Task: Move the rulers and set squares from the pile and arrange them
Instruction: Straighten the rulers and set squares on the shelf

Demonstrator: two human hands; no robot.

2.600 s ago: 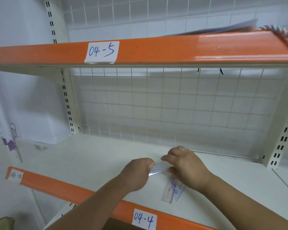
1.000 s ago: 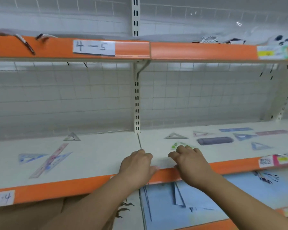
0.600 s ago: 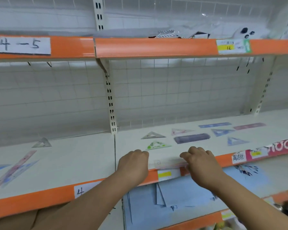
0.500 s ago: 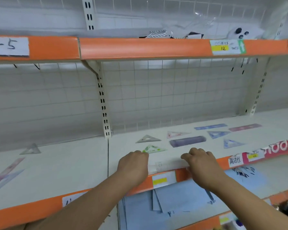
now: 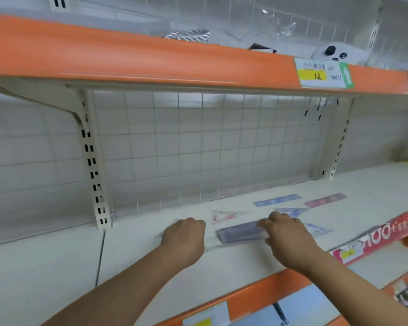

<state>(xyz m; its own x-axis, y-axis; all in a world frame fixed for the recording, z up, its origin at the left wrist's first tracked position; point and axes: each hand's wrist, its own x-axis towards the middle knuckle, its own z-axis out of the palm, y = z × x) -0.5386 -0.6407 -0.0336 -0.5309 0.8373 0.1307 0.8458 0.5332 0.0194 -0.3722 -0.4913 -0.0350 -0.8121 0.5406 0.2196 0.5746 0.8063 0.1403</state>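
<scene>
White shelf (image 5: 57, 267): a purple oblong pack (image 5: 239, 231) lies between left hand (image 5: 184, 238) and right hand (image 5: 287, 238). Beyond it lies a clear set square (image 5: 224, 215). Beyond the right hand lie a blue set square (image 5: 291, 211), a blue ruler (image 5: 277, 200) and a pink ruler (image 5: 325, 200).

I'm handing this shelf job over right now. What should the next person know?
Left hand and right hand: fingers curled, each seemingly pinching one end of a clear ruler, held low over the shelf; it looks faint through blur.
Done: blue ruler, pink ruler, clear set square, rear blue set square, right blue set square and a dark purple bundle lie spread out behind and beside the hands.
Left: lay this ruler in a free spot, then fetch more. The pile is not in view.
</scene>
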